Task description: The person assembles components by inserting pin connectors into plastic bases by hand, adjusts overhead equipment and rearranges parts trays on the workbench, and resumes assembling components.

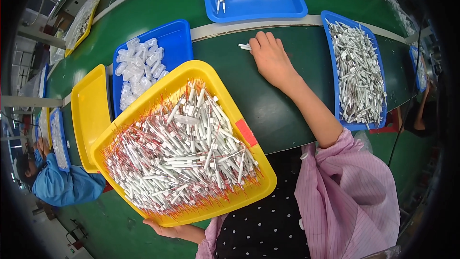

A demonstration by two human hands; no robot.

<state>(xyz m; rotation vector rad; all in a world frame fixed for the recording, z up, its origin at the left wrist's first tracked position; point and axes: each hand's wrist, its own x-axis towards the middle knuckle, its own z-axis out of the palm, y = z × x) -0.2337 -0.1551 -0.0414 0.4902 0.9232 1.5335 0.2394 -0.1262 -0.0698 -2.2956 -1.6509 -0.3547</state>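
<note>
A yellow tray (266,188) heaped with thin white stick-shaped parts (177,149) with fine red wires is tilted in front of me. Its near edge rests in my left hand (175,230), whose fingers go out of sight under the rim. Farther off, over the dark green tabletop, my right hand (273,60) is closed, back of the hand up. A few small white sticks (245,47) poke out from its fingertips on the left side.
Behind the yellow tray stands a blue tray (179,34) of clear plastic pieces (143,62), beside another yellow tray (82,115). More blue trays with white sticks stand at the back (287,5) and right (335,101). A person in blue (67,182) sits at the left.
</note>
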